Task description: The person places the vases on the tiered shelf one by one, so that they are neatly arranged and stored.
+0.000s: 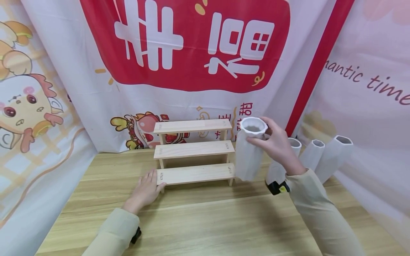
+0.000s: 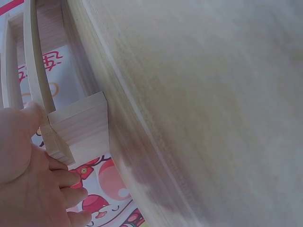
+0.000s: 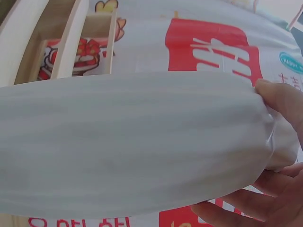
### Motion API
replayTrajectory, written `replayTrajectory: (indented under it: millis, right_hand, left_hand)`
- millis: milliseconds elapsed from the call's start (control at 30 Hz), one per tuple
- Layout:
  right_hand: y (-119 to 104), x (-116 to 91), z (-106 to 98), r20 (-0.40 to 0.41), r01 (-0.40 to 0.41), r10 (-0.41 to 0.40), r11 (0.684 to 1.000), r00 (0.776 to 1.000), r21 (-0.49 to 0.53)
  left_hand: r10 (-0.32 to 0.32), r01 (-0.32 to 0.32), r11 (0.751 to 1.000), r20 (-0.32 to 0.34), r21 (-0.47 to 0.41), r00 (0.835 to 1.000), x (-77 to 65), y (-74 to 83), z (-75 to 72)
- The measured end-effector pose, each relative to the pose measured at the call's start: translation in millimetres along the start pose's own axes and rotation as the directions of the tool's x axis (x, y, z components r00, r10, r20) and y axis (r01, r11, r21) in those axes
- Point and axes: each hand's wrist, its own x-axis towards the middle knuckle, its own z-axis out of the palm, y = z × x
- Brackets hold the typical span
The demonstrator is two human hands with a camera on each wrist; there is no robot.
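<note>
A white faceted vase [image 1: 249,156] stands upright just past the right end of a three-tier wooden display stand [image 1: 195,174]. My right hand [image 1: 276,144] grips it near its scalloped rim, thumb in front and fingers behind. The right wrist view shows the long white body of the vase [image 3: 132,146] reaching away from the fingers. At the other end, my left hand [image 1: 145,188] holds the left tip of the lowest shelf. Seen from the left wrist, its thumb lies on one side of the shelf end [image 2: 59,146] and its fingers bend on the other.
Three more white vases stand at the right: one partly behind my right wrist, a narrow one [image 1: 312,154] and a slanted one [image 1: 334,156]. A printed curtain [image 1: 179,78] hangs close behind the stand. The wood-grain table [image 1: 198,224] spreads out in front.
</note>
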Motion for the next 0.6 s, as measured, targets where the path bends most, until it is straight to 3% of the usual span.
replayTrajectory:
  millis: [167,600]
  right_hand:
    - [-10.8,4.0,13.7,0.028,0.041,-0.042,0.998,0.999,0.046]
    - [-35.1,10.6,55.6,0.102,0.053,-0.071,0.985,0.992,0.162]
  left_hand:
    - [0.007,-0.007,1.0,0.0,0.001,1.0,-0.1,-0.4,0.6]
    - [0.002,-0.002,1.0,0.003,0.007,1.0,1.7,-3.0,3.8]
